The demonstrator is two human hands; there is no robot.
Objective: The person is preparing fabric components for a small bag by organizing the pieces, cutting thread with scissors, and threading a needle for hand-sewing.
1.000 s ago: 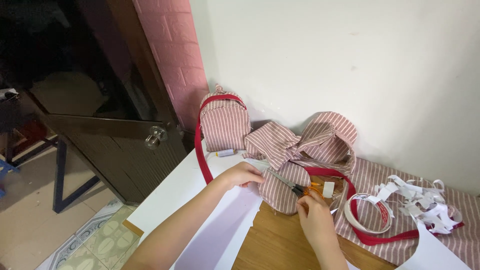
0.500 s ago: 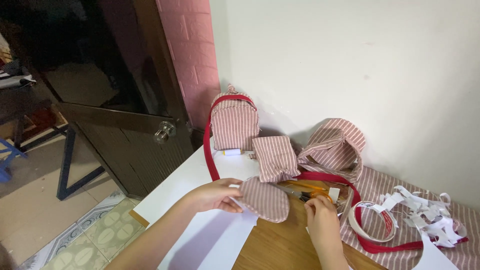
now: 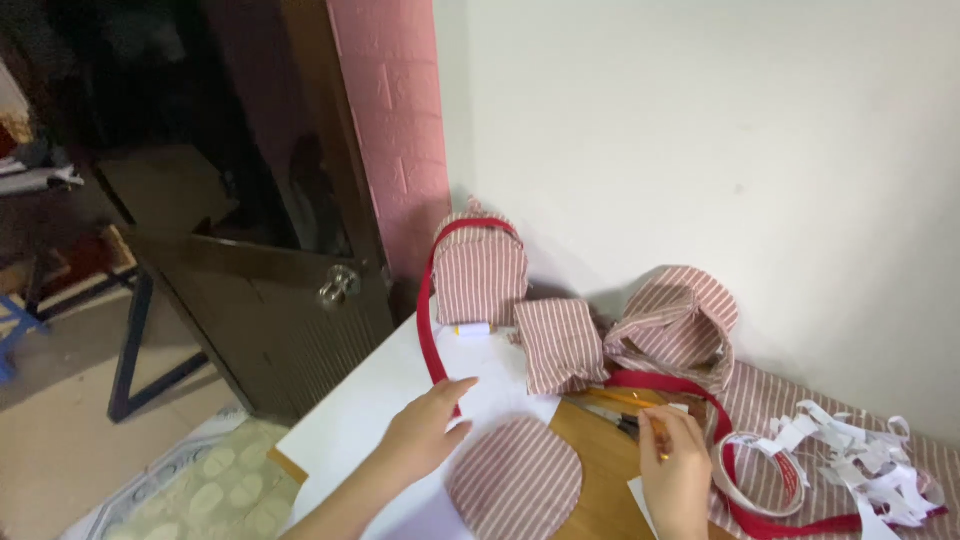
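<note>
1. Pressing flat, the left hand (image 3: 425, 435) lies open on the white paper sheet (image 3: 395, 400) at the near left of the bench (image 3: 590, 500), fingers released and spread, grasping nothing; its thumb points toward the rounded striped fabric piece (image 3: 515, 478) just to its right.
2. The right hand (image 3: 675, 470) sits to the right of that piece, fingers clenched on a slim yellow-orange tool (image 3: 655, 432), probably a pencil; its tip is hidden.
3. Good practice, in my judgement, is keeping the left palm firm so paper and fabric do not slide.
4. The red strap (image 3: 428, 330) runs from the left fingers to the far striped pouch (image 3: 480, 265); keep it off the working area.
5. The tape roll (image 3: 760, 475) and the white paper scraps (image 3: 860, 465) lie at the right, near enough to catch a sleeve.
</note>
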